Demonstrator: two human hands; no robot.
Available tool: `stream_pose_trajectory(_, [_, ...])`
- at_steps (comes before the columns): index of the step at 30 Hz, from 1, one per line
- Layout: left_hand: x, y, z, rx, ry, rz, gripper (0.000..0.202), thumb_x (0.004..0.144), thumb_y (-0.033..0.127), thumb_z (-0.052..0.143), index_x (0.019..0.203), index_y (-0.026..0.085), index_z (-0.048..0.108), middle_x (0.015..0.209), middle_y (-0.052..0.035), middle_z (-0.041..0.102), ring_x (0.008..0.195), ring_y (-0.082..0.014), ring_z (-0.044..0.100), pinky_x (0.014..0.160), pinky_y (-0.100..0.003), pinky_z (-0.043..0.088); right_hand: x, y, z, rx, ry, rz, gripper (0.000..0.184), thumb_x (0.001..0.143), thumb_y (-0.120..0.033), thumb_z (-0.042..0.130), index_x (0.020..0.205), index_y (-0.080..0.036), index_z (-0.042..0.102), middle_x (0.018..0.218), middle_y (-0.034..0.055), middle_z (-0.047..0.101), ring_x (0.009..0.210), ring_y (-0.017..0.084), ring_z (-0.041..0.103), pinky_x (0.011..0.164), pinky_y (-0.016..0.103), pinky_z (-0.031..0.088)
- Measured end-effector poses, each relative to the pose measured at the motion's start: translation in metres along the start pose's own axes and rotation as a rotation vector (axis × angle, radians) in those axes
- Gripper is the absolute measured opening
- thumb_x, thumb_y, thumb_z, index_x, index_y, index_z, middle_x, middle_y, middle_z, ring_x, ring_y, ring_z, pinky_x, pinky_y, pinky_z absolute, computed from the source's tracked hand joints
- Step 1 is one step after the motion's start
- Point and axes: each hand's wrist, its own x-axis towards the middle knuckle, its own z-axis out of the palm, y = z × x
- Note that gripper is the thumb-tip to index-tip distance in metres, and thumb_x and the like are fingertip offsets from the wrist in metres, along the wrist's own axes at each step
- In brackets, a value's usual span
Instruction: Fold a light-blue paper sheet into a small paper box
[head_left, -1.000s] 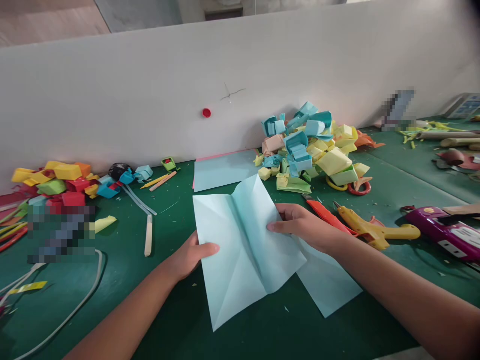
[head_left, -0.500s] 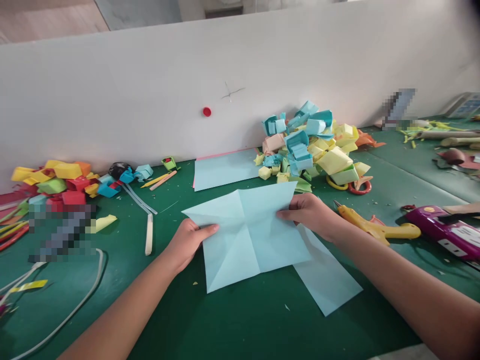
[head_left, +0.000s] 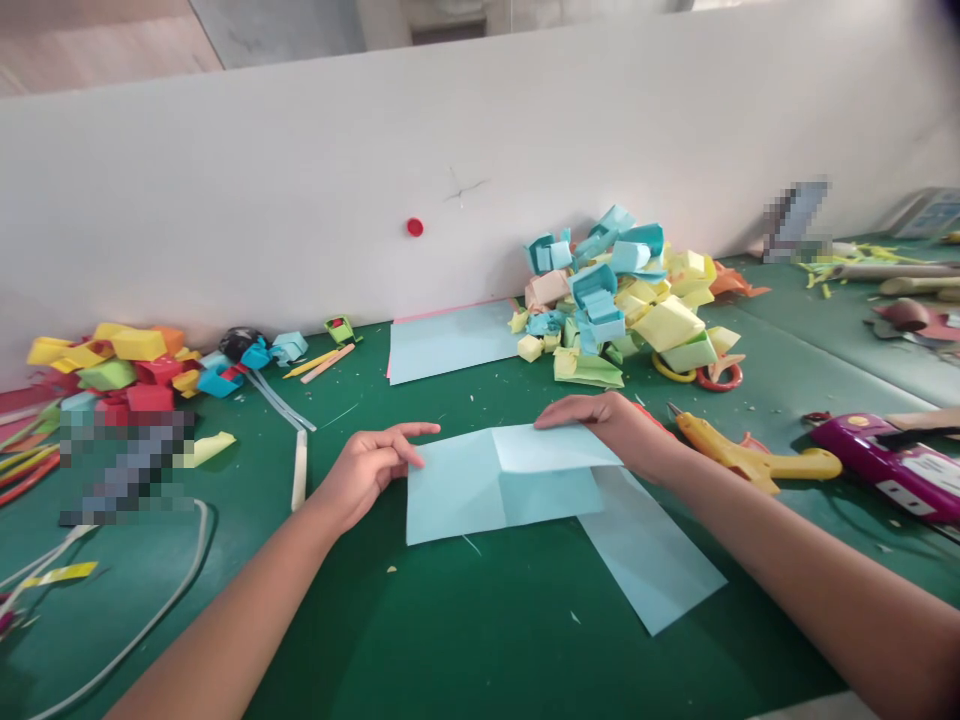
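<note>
A light blue sheet of paper [head_left: 454, 490] with crease lines lies in front of me, its top part folded down toward me on the right. My left hand [head_left: 367, 470] is at its upper left corner, fingers stretched out and apart, a fingertip touching the edge. At the upper right, my right hand [head_left: 600, 415] grips the folded-over edge; its thumb is mostly hidden. A second light blue piece of paper [head_left: 652, 560] lies flat on the green table [head_left: 450, 640], partly under the creased sheet.
Folded paper pieces pile up at the back [head_left: 600, 290] and far left [head_left: 135, 360]. Blue paper [head_left: 457, 345] lies by the white partition [head_left: 300, 200]. A yellow glue gun [head_left: 750, 450] and purple tool [head_left: 885, 465] are on the right; a white cable [head_left: 199, 550] curls left.
The sheet, spread out before with both hands gripping its sides, is now folded over and lower. My left fingers have loosened and straightened; my right hand has shifted slightly left along the edge.
</note>
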Motion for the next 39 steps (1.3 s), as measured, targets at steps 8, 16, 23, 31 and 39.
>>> stream_pose_trajectory(8, [-0.019,0.012,0.017,0.771,0.036,0.381,0.031,0.095,0.045,0.053,0.102,0.025,0.075,0.144,-0.0091,0.057,0.139,-0.0384,0.044,0.111,-0.062,0.038,0.003,0.008,0.003,-0.199,-0.029,0.017,0.032,0.084,-0.021,0.056,0.095,-0.033,0.083,0.119,0.0029,0.071,0.101,0.024,0.069,0.078,0.035,0.055])
stream_pose_trajectory(16, [-0.031,0.003,0.047,1.290,-0.306,0.747,0.046,0.096,0.034,0.062,0.141,0.028,0.058,0.160,-0.0091,0.041,0.145,-0.0349,0.040,0.113,-0.056,0.040,0.001,0.003,0.003,-0.322,-0.050,-0.024,0.041,0.083,-0.014,0.047,0.098,-0.032,0.081,0.119,0.0025,0.070,0.100,0.022,0.068,0.080,0.034,0.054])
stream_pose_trajectory(23, [-0.022,-0.007,0.040,1.321,-0.315,0.760,0.047,0.099,0.033,0.058,0.145,0.029,0.054,0.159,-0.0084,0.042,0.144,-0.0323,0.043,0.113,-0.054,0.042,0.000,0.005,0.001,-0.187,-0.045,0.042,0.042,0.080,-0.014,0.045,0.101,-0.028,0.079,0.127,0.0044,0.065,0.115,0.026,0.060,0.095,0.039,0.048])
stream_pose_trajectory(31, [-0.019,-0.008,0.040,1.331,-0.167,0.949,0.040,0.101,0.023,0.050,0.141,0.018,0.057,0.154,-0.0107,0.049,0.144,-0.0291,0.043,0.114,-0.050,0.040,-0.001,-0.014,0.004,0.328,-0.028,0.361,0.026,0.084,-0.038,0.066,0.099,-0.020,0.077,0.099,0.0069,0.069,0.089,0.021,0.063,0.080,0.034,0.051])
stream_pose_trajectory(39, [-0.030,0.004,0.054,1.451,0.008,1.168,0.041,0.097,0.038,0.061,0.129,0.013,0.064,0.138,-0.0133,0.065,0.119,-0.0328,0.064,0.103,-0.053,0.047,-0.003,-0.018,0.008,0.518,0.001,0.462,0.028,0.077,-0.033,0.077,0.102,-0.020,0.073,0.084,0.0023,0.067,0.072,0.015,0.060,0.061,0.026,0.045])
